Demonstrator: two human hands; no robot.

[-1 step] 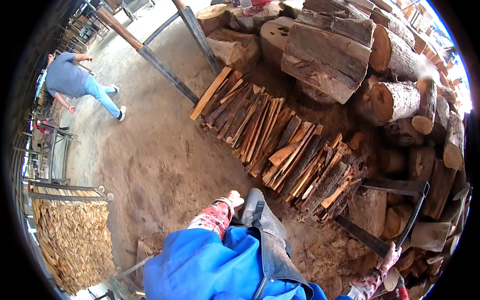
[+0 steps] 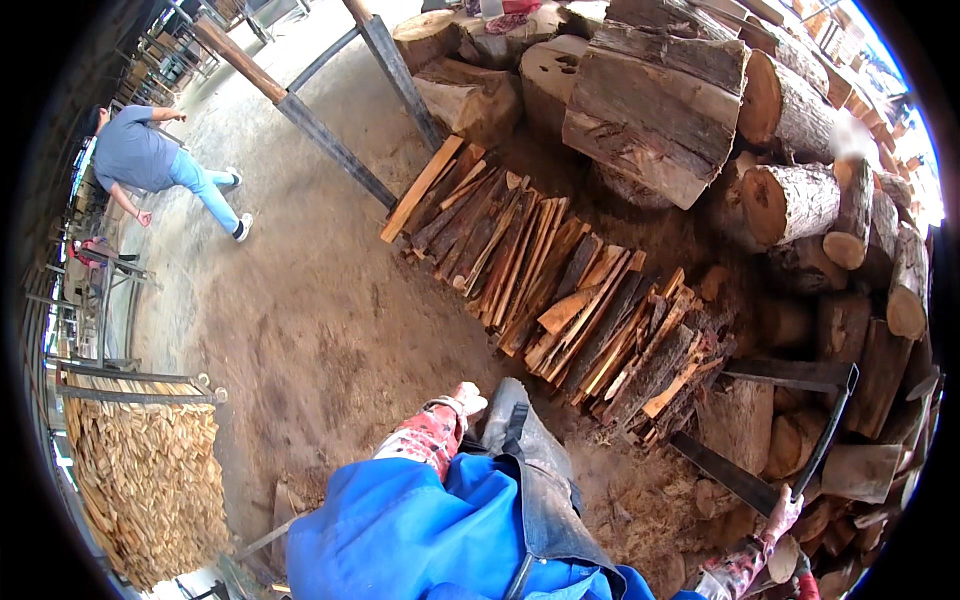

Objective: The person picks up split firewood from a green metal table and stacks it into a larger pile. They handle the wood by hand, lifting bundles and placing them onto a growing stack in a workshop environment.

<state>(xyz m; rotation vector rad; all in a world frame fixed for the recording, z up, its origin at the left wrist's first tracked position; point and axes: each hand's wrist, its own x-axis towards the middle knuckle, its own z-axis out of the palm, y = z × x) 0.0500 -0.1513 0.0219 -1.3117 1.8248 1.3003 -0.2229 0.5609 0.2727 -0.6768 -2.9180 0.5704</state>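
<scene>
My left hand, below a red-and-white patterned sleeve, rests close to my dark, dusty boot or trouser leg. Its fingers are too small and foreshortened to read. At the lower right my right hand is closed around the end of a dark metal frame, whose flat bars reach toward the wood. Between that frame and two slanted posts lies a long row of split firewood, packed side by side on the ground. Blue cloth covers my lap.
Large logs are heaped behind the row and along the right side. Slanted posts with metal sleeves rise at its far end. A person in grey and light blue walks at the far left. A tall stack of split wood stands at the lower left.
</scene>
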